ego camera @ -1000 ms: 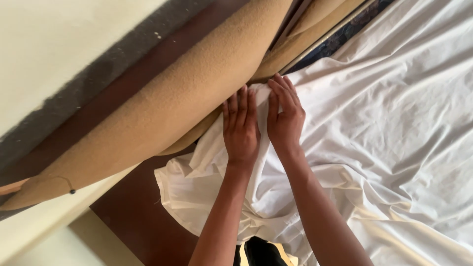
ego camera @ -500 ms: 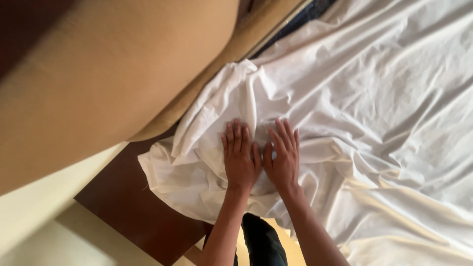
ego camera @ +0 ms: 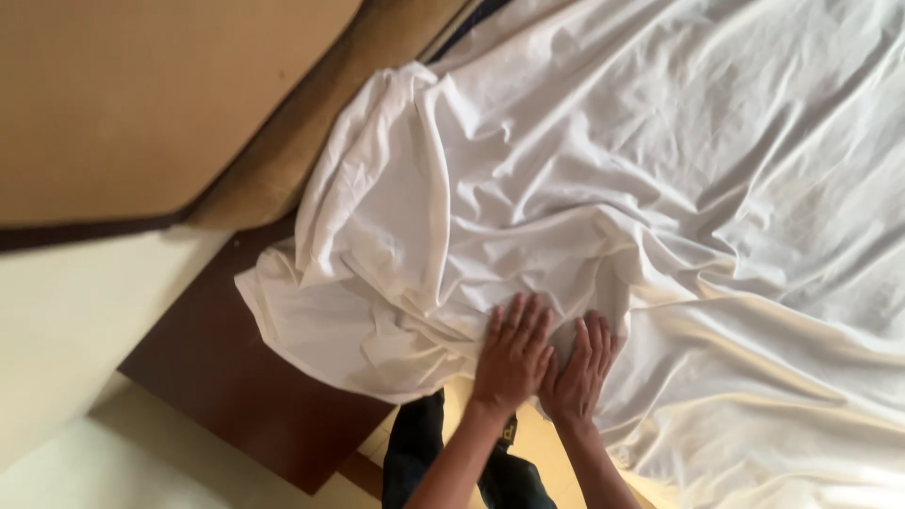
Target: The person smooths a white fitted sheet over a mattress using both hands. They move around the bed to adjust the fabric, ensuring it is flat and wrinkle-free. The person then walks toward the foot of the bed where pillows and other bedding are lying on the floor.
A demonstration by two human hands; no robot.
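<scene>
We press on a large, crumpled white cotton bedsheet (ego camera: 566, 188) that spreads over a bed and fills most of the view, running away from us toward the upper right, with its loose corner bunched and hanging off the near left edge. Our left hand (ego camera: 514, 353) and right hand (ego camera: 580, 363) lie flat on the sheet side by side, palms down, fingers stretched and open, the two just touching; neither pinches or grips the cloth. The bulk of the sheet lies ahead of and to the right of both hands, while the draped corner lies to the left, closer to the left hand. Below that corner shows a dark reddish-brown wooden bed frame (ego camera: 236, 377), and beyond it a pale cream floor (ego camera: 66, 320). At the upper left sits a tan padded headboard panel (ego camera: 141, 94). Beneath our forearms we glimpse dark trousers (ego camera: 424, 452).
</scene>
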